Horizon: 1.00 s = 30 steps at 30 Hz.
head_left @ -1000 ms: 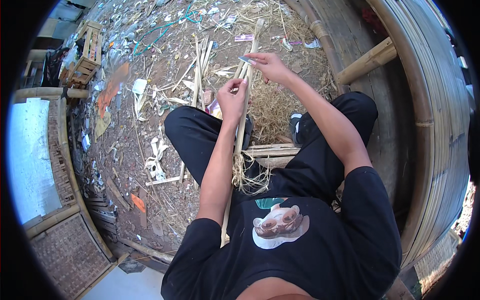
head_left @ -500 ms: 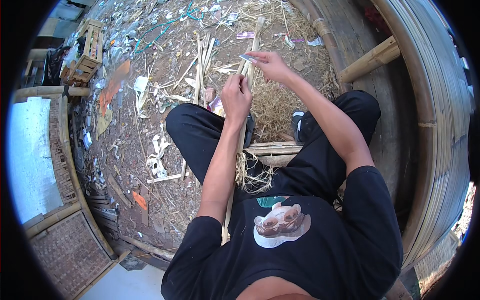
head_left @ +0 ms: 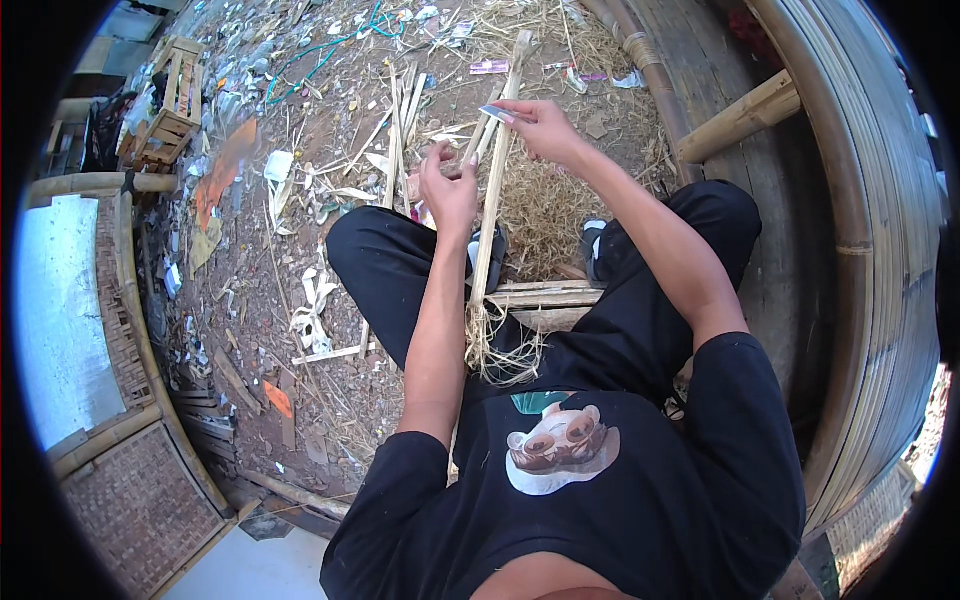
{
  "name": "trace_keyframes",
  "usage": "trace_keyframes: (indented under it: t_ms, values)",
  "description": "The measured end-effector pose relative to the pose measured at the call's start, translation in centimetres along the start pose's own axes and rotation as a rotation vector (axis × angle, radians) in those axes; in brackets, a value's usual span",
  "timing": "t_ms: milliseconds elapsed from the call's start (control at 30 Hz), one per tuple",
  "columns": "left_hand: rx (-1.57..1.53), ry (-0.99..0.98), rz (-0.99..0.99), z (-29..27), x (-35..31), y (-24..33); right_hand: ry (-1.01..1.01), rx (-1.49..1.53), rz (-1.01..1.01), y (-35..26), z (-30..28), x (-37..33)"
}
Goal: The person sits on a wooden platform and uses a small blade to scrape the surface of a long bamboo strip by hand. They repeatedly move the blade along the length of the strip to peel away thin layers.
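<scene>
My right hand (head_left: pixel 540 130) is closed round a knife, its pale blade (head_left: pixel 492 112) pointing left across a long bamboo strip (head_left: pixel 497 180). The handle is mostly hidden in my fingers. The strip slopes from the ground ahead down between my legs to my lap. My left hand (head_left: pixel 450 195) is just left of it, thumb and fingers apart. A second, thinner strip (head_left: pixel 485 130) runs close by its thumb; whether they touch I cannot tell. Curly fine shavings (head_left: pixel 500 350) hang at the long strip's near end.
Split bamboo pieces (head_left: pixel 402 120) lie ahead on the littered ground. A heap of shavings (head_left: pixel 550 220) lies between my feet, beyond a low bamboo slat (head_left: pixel 550 298). Bamboo railing (head_left: pixel 850 200) stands on the right, a wooden crate (head_left: pixel 175 110) at far left.
My left hand has moved off the long strip, slightly left and down, and its fingers have spread. My right hand with the knife has hardly moved.
</scene>
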<state>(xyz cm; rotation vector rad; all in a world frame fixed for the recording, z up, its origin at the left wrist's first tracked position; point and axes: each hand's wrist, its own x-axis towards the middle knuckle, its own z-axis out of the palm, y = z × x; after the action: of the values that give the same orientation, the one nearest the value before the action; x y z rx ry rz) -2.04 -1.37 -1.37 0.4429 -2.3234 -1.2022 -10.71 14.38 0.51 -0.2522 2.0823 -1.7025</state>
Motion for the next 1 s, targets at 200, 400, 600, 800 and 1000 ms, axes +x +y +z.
trace_keyframes:
  t_ms: [200, 400, 600, 800, 1000]
  values:
    - [-0.382, -0.254, -0.177, 0.7, 0.3, 1.5, -0.049, 0.004, -0.064, -0.9, 0.9, -0.4]
    - [-0.433, -0.280, -0.220, 1.1, 0.5, 1.2, -0.059, 0.066, -0.052, -0.8, 1.5, -0.8]
    - [-0.273, -0.258, -0.122, 1.0, 0.6, 1.0, -0.080, -0.006, -0.033, -1.4, 1.5, -1.2]
    - [-0.280, -0.297, -0.118, 0.3, 0.7, 2.3, -0.067, 0.041, -0.006, -1.9, 1.7, -1.6]
    - [-0.317, -0.333, -0.149, 0.4, 0.8, 1.3, -0.080, 0.046, -0.049, -2.2, 1.7, -1.8]
